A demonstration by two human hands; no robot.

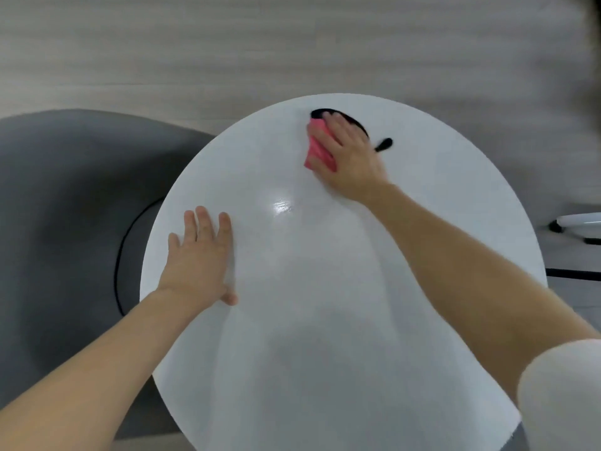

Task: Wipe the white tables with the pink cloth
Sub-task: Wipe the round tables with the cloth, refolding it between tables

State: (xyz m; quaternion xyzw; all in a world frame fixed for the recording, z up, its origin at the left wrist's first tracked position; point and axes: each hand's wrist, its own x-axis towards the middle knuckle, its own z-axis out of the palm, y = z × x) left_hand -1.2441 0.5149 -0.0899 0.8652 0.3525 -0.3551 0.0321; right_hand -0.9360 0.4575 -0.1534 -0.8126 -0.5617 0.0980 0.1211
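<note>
A round white table (pixel 325 288) fills the middle of the view. My right hand (pixel 348 154) lies flat on a folded pink cloth (pixel 320 148) near the table's far edge, with straight fingers pressing it onto the top. A black mark (pixel 383 144) shows on the table just right of the hand, and a black curved patch (pixel 320 112) shows beyond the fingertips. My left hand (pixel 198 255) rests flat on the table's left side, fingers straight, holding nothing.
A grey upholstered seat (pixel 71 206) stands close against the table's left edge. Pale wood-look floor (pixel 227 43) lies beyond. At the right edge a white object with dark feet (pixel 579 221) sits on the floor.
</note>
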